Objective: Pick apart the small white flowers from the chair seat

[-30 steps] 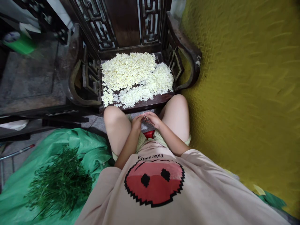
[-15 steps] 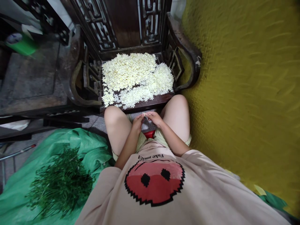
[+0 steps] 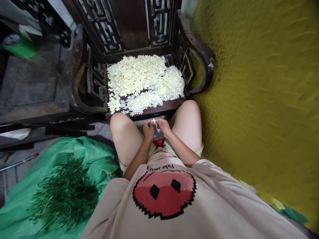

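Seated person, knees apart, both hands low between the thighs. Left hand (image 3: 148, 130) and right hand (image 3: 162, 125) meet fingertip to fingertip around a small white flower (image 3: 154, 122). Fingers of both hands curl inward and pinch it; the bloom sits between the two, equally near each, just above the knuckles. Too small to tell its long axis. Straight ahead, just beyond the knees, the dark wooden chair (image 3: 199, 63) holds a flower pile (image 3: 139, 81). Green stems (image 3: 64, 196) lie on a green sheet (image 3: 22, 199), well off to the left.
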{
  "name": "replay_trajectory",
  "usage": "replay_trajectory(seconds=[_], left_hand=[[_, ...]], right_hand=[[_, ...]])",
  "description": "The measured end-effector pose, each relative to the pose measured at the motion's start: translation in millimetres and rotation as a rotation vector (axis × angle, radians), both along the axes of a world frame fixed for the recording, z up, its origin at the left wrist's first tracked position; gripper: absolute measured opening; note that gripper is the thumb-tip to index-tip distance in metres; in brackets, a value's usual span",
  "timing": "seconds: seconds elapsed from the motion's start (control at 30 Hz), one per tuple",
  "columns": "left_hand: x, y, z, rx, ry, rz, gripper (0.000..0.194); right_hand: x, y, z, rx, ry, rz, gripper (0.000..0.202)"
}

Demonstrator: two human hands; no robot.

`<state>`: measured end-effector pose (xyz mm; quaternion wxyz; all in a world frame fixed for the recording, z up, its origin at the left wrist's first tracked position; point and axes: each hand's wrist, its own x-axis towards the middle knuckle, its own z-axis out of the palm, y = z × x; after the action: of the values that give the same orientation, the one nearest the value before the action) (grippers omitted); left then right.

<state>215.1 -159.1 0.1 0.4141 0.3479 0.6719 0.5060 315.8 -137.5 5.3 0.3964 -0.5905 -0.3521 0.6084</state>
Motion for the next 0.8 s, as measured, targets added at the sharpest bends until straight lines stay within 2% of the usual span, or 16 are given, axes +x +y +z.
replay_trajectory(seconds=[0.07,0.1,0.13,0.2,0.3,0.4,0.53,0.6,0.7,0.8], left_hand=[[-4,-1,-0.4,0.021,0.03,0.089,0.012],[-8,-1,-0.6,0.019,0.028,0.143,0.014],[-12,1,-0.8,0.016,0.009,0.197,0.016],[-22,11,-0.9,0.019,-0.09,0.259,0.02],[-34,40,-1.3,0.05,-0.254,0.299,0.017],[-44,80,-5.0,0.071,-0.312,0.405,0.011],[-57,118,-16.9,-0.047,-0.361,0.426,0.006],[-62,126,-24.0,-0.088,-0.324,0.433,0.007],[-65,126,-33.6,-0.02,-0.209,0.439,0.015],[-66,121,-39.6,0.029,-0.082,0.411,0.03]], right_hand=[[5,6,-3.2,-0.159,0.145,-0.199,0.022],[9,9,-4.0,-0.207,0.183,-0.304,0.023],[13,13,-4.3,-0.216,0.224,-0.35,0.024],[18,18,-4.4,-0.168,0.306,-0.297,0.023],[14,17,-6.6,-0.168,0.338,-0.161,0.019],[5,11,-11.8,-0.261,0.281,-0.177,0.021],[4,9,-16.9,-0.233,0.24,-0.168,0.019],[7,10,-17.5,-0.22,0.214,-0.179,0.018],[10,12,-18.0,-0.226,0.176,-0.232,0.016],[8,10,-19.0,-0.214,0.168,-0.213,0.016]])
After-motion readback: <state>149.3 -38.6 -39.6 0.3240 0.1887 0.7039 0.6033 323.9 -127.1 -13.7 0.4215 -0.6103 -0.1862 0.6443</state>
